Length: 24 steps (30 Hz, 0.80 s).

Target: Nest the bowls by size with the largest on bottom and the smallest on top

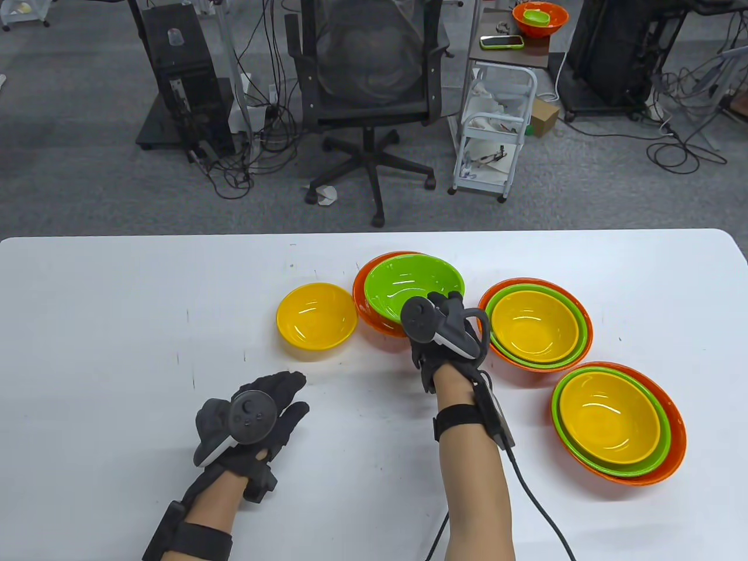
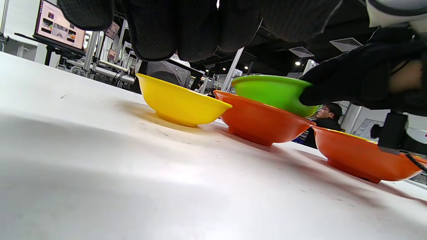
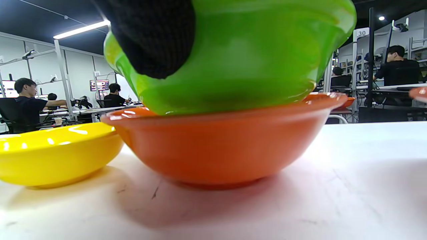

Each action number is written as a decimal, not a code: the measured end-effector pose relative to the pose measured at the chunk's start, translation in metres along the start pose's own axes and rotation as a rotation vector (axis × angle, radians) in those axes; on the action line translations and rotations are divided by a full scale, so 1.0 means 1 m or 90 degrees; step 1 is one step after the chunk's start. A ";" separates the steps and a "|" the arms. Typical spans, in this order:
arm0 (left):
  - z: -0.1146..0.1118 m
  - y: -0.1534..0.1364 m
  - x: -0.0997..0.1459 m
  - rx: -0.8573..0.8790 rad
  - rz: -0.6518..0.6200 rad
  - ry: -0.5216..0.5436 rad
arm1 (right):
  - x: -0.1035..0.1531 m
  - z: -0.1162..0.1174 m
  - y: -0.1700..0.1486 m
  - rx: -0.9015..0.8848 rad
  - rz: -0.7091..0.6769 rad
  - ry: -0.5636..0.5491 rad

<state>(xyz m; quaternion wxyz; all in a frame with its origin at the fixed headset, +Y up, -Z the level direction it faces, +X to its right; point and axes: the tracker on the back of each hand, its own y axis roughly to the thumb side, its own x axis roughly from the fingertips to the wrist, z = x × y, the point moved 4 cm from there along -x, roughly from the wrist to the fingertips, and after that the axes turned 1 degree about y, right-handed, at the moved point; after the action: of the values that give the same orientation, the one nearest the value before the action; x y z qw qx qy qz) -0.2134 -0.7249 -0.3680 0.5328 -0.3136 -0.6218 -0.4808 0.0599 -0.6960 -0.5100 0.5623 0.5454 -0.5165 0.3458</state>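
My right hand (image 1: 442, 308) grips the near rim of a green bowl (image 1: 409, 283) and holds it partly inside an orange bowl (image 1: 367, 295) at the table's middle. In the right wrist view the green bowl (image 3: 250, 56) stands high above the orange bowl's rim (image 3: 220, 146), with a gloved finger (image 3: 153, 36) on its side. A single yellow bowl (image 1: 316, 315) sits just left of the orange one, touching or nearly touching it. My left hand (image 1: 289, 397) rests open and empty on the table, near the yellow bowl's front.
Two finished stacks, each orange, green, yellow, stand to the right: one at mid right (image 1: 540, 324) and one nearer the front right (image 1: 616, 423). The white table (image 1: 117, 327) ends at a far edge with a chair and carts beyond.
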 end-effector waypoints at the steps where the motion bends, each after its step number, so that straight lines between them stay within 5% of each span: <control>1: 0.000 0.000 0.000 0.002 0.001 -0.001 | -0.001 0.003 0.001 -0.003 0.002 0.002; 9: -0.001 -0.007 -0.001 0.009 0.018 -0.012 | -0.004 0.014 0.004 0.000 0.005 0.015; 18: -0.003 -0.014 0.000 0.015 0.042 -0.020 | -0.001 0.031 -0.007 -0.069 0.052 0.175; 24: -0.003 -0.015 0.000 0.009 0.046 -0.025 | 0.002 0.030 -0.007 -0.061 0.051 0.157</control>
<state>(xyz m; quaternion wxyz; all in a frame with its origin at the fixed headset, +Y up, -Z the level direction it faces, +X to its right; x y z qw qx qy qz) -0.2253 -0.7328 -0.3723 0.5395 -0.3417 -0.6238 -0.4506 0.0611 -0.7269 -0.5141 0.6326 0.4502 -0.4810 0.4071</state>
